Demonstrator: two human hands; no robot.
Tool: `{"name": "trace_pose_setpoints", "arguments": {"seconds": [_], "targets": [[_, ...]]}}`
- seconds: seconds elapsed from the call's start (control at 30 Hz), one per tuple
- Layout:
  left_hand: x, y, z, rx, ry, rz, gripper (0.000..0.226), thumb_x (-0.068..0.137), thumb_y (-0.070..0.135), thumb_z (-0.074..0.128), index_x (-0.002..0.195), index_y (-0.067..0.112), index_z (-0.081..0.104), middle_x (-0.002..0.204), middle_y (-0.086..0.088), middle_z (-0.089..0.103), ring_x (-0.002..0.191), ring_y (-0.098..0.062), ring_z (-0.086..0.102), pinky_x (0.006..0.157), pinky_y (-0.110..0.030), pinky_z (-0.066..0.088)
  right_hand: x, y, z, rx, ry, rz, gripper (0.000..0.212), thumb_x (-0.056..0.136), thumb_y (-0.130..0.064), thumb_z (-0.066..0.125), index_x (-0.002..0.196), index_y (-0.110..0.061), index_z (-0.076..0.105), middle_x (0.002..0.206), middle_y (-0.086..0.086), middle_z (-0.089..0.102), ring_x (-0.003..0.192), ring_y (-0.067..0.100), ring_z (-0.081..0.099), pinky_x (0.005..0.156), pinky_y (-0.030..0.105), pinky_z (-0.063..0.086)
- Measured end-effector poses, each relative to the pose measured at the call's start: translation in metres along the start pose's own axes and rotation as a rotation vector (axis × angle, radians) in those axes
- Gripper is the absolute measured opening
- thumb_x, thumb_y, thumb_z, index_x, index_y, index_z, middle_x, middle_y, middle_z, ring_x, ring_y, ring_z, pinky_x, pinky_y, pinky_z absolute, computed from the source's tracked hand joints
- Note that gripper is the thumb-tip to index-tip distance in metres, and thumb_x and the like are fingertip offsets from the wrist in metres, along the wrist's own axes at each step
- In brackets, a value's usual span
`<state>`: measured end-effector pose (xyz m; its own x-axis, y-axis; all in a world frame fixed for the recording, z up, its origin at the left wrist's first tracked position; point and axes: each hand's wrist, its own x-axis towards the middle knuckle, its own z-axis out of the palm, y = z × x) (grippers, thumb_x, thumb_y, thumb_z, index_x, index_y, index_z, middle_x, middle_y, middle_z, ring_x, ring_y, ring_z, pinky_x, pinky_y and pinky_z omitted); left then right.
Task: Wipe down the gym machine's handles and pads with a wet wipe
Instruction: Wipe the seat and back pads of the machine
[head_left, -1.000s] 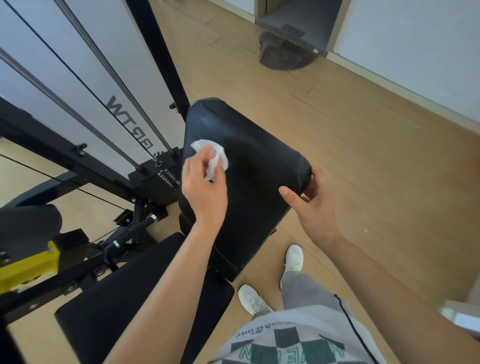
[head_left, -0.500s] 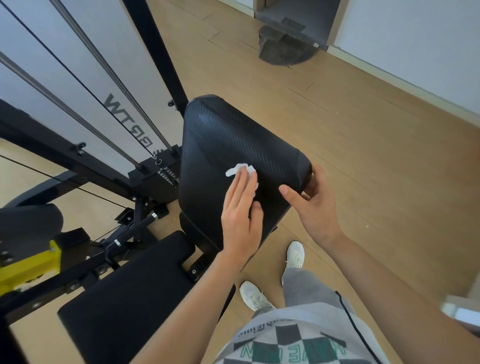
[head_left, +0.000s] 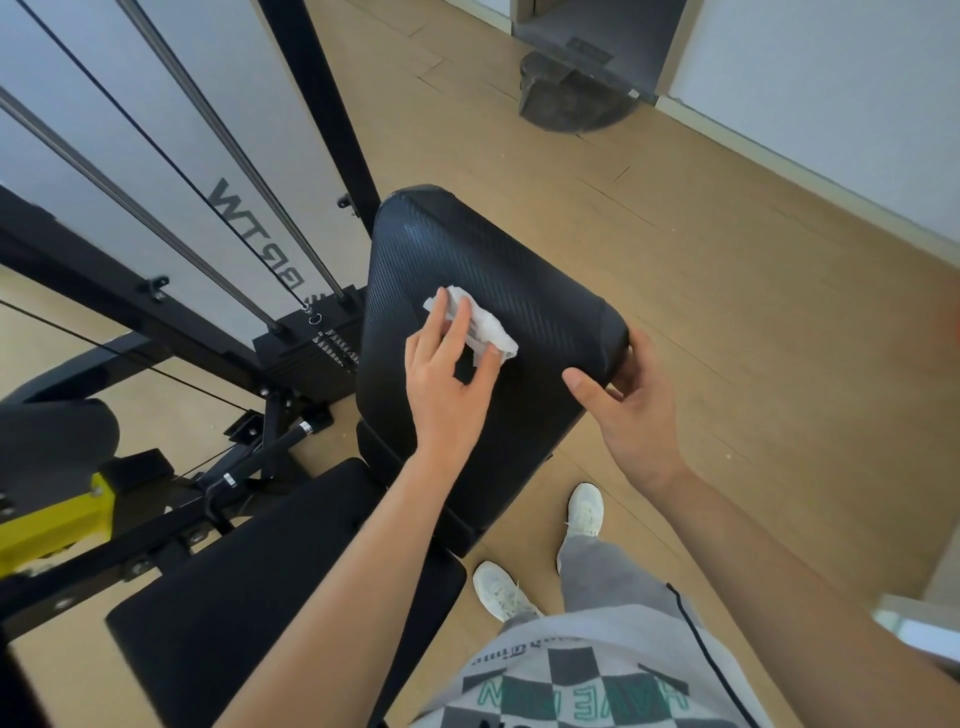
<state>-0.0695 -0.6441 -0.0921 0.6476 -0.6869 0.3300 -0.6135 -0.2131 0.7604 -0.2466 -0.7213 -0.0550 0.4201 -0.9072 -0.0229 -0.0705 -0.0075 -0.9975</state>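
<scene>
The black textured back pad (head_left: 498, 260) of the gym machine stands tilted in the centre of the view. My left hand (head_left: 447, 379) lies on its middle with straight fingers and presses a crumpled white wet wipe (head_left: 485, 330) against the surface. My right hand (head_left: 631, 410) grips the pad's right corner, thumb on top and fingers curled under the edge. The black seat pad (head_left: 249, 597) sits below, partly hidden by my left forearm.
The machine's black frame (head_left: 317, 104), cables and guide rods (head_left: 171, 223) rise on the left, with a weight stack (head_left: 311, 353) at their base. A yellow part (head_left: 52, 525) is at the far left. My feet in white shoes (head_left: 584, 512) stand on the wooden floor (head_left: 727, 312) beside the bench.
My left hand swept the wipe from the pad's upper left down to its middle, then shifted slightly up and left, and more of the wipe shows. My right hand kept its hold on the corner.
</scene>
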Motion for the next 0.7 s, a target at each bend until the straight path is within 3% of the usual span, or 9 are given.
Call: {"name": "trace_pose_setpoints", "arguments": {"seconds": [0.07, 0.13, 0.33, 0.53, 0.63, 0.7], "targets": [[-0.017, 0.005, 0.007, -0.019, 0.0, 0.011, 0.062, 0.094, 0.036, 0.063, 0.148, 0.008, 0.053, 0.154, -0.014, 0.044, 0.135, -0.008, 0.036, 0.106, -0.01, 0.035, 0.0, 0.001, 0.0, -0.003, 0.002, -0.006, 0.051, 0.088, -0.008, 0.078, 0.133, -0.014, 0.055, 0.116, -0.018, 0.07, 0.111, 0.009, 0.067, 0.082, 0.02, 0.056], [-0.033, 0.013, 0.014, -0.04, -0.004, 0.039, 0.062, 0.093, 0.031, 0.069, 0.146, 0.004, 0.053, 0.147, -0.018, 0.043, 0.134, -0.015, 0.042, 0.107, -0.017, 0.042, 0.001, 0.001, 0.0, -0.007, 0.005, -0.01, 0.05, 0.087, -0.009, 0.078, 0.132, -0.015, 0.056, 0.117, -0.015, 0.07, 0.112, 0.011, 0.067, 0.082, 0.021, 0.056], [-0.032, 0.013, 0.014, -0.038, -0.007, 0.035, 0.061, 0.094, 0.031, 0.069, 0.147, 0.004, 0.052, 0.141, -0.015, 0.05, 0.132, -0.024, 0.049, 0.107, -0.026, 0.047, 0.001, 0.002, 0.0, -0.028, 0.02, 0.007, 0.055, 0.087, -0.011, 0.079, 0.136, -0.012, 0.054, 0.12, -0.009, 0.069, 0.108, 0.007, 0.067, 0.08, 0.019, 0.055], [0.016, -0.004, -0.005, -0.127, 0.086, -0.186, 0.063, 0.095, 0.029, 0.07, 0.151, 0.014, 0.046, 0.149, -0.004, 0.051, 0.139, -0.014, 0.047, 0.114, -0.031, 0.044, 0.001, 0.001, 0.001, -0.038, 0.033, 0.019, 0.056, 0.088, -0.01, 0.078, 0.137, -0.013, 0.053, 0.121, -0.007, 0.068, 0.107, 0.006, 0.068, 0.081, 0.017, 0.054], [0.024, -0.001, -0.007, -0.191, 0.117, -0.247, 0.052, 0.095, 0.027, 0.07, 0.142, 0.018, 0.05, 0.145, -0.003, 0.056, 0.134, -0.014, 0.053, 0.109, -0.041, 0.05, 0.0, 0.001, 0.002, -0.038, 0.03, 0.021, 0.056, 0.088, -0.012, 0.078, 0.138, -0.014, 0.053, 0.124, -0.006, 0.067, 0.109, 0.007, 0.067, 0.083, 0.017, 0.055], [0.017, 0.008, 0.0, -0.165, 0.103, -0.186, 0.04, 0.097, 0.026, 0.068, 0.133, 0.015, 0.055, 0.144, -0.007, 0.056, 0.134, -0.016, 0.053, 0.108, -0.043, 0.05, 0.0, 0.001, 0.002, -0.04, 0.028, 0.021, 0.056, 0.088, -0.012, 0.078, 0.138, -0.013, 0.053, 0.123, -0.007, 0.067, 0.11, 0.007, 0.067, 0.083, 0.018, 0.055]]}}
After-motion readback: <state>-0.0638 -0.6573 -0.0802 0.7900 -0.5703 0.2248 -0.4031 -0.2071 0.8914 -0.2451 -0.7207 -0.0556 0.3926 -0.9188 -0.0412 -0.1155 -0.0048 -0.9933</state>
